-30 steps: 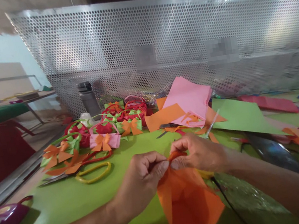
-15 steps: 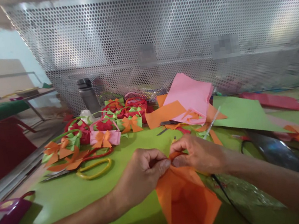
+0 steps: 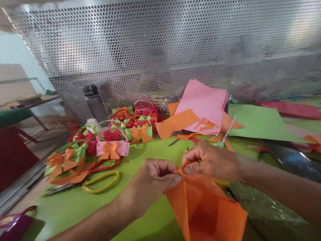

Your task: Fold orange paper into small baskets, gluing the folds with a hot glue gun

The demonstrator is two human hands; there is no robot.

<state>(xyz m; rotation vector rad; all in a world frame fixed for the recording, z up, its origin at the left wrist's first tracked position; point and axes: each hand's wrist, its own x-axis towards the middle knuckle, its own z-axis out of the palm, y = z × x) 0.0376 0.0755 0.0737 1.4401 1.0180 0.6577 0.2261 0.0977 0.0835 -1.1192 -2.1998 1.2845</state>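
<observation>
Folded orange paper, shaped like an open pocket, hangs between my hands over the green tabletop. Its upper edge is pinched by my left hand, thumb pressed against the fingers. Close beside it, my right hand is closed on the same edge, its thumb on the paper. A yellow object shows partly beneath my right hand, with a black cord by it; I cannot tell what it is.
Small paper bags with bows crowd the back left, near scissors and a grey bottle. Pink sheets and a green sheet lie behind my right hand. A dark phone-like slab sits right. A perforated metal panel stands behind.
The orange paper has shifted slightly, its lower right corner swinging right and its mouth turning. Both hands keep their pinch, with small finger movements at the top edge.
</observation>
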